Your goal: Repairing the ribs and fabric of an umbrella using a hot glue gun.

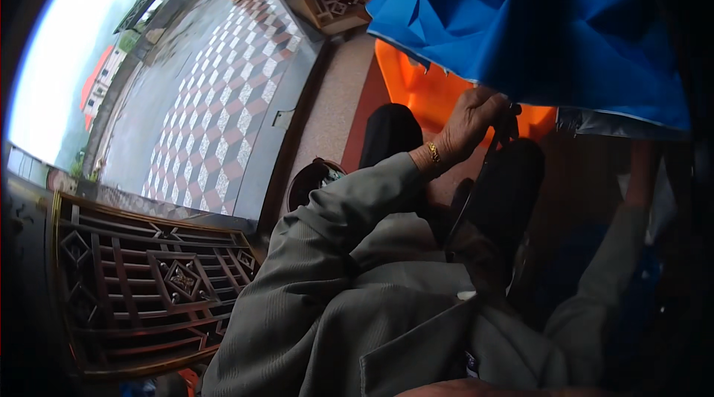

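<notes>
the left hand [476, 118] is closed around the lower edge of a blue cloth [535, 25], which hangs bunched above an orange tub [439, 92]. the right hand [641, 174] reaches up under the cloth in shadow; its grip cannot be told. the cloth could slip from that one pinched edge, or drag on the tiled floor [223, 99], since most of it hangs loose. what the tub holds is hidden by the cloth.

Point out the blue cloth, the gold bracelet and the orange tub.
blue cloth [535, 17]: head view, middle of the folds.
gold bracelet [433, 151]: head view, on the wrist.
orange tub [431, 92]: head view, bare side wall.
</notes>
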A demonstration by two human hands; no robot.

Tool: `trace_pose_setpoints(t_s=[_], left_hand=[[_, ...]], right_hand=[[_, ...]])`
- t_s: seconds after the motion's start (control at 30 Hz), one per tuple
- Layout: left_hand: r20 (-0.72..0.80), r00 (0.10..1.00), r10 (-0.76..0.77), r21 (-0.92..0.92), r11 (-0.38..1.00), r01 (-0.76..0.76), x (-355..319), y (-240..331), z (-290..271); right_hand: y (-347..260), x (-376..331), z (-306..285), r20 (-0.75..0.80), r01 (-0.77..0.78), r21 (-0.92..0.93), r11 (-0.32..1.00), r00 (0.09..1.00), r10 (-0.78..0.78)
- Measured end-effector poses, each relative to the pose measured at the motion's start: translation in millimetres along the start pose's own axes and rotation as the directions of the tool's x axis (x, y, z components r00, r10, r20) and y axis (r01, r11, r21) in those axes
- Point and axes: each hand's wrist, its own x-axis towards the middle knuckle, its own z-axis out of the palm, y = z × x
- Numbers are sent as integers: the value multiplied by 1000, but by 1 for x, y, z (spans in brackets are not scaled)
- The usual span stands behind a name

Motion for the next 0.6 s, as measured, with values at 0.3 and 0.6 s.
trace_pose_setpoints(t_s=[0.3, 0.6], left_hand=[[5, 999, 52, 432, 900, -49, 22, -80, -10], [23, 999, -41, 164, 986, 37, 1, -38, 37]], right_hand=[[141, 6, 122, 169, 9, -632, 775, 977, 127], [242, -63, 163, 226, -146, -674, 724, 892, 391]])
